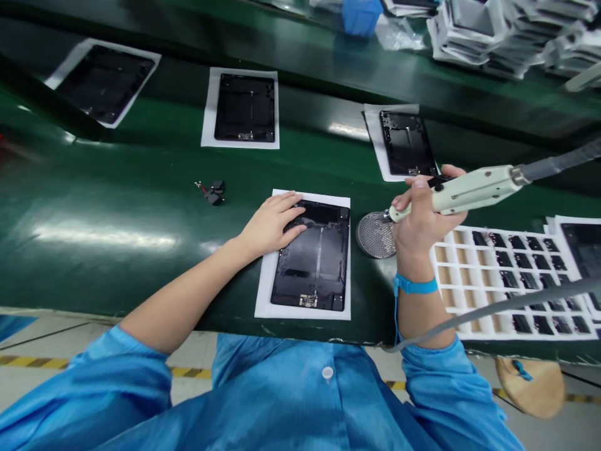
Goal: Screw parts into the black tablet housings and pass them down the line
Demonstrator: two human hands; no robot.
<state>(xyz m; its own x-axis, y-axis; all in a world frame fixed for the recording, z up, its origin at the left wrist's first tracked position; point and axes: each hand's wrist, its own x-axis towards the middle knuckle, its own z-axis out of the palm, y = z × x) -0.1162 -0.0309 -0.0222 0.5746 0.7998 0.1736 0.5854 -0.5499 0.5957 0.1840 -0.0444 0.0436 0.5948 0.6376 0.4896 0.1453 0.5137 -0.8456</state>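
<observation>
My left hand [275, 227] lies open with fingers spread on the upper left part of a black tablet housing [312, 257]. The housing lies with its inner side up on a white sheet [265, 304], near the table's front edge. My right hand [417, 216] is closed around a pale green hand tool [476, 190] with a grey hose at its rear end. At its front sits a round, perforated metal head [376, 235], just right of the housing and apart from it. A blue wrist strap [416, 285] circles my right wrist.
A white compartment tray [469, 332] with small black parts stands at the right, a grey cable [521, 302] crossing it. More tablet housings [246, 108] lie on white sheets at the back. Small black wired parts [215, 192] lie left. A shelf above holds stacked white trays [464, 31].
</observation>
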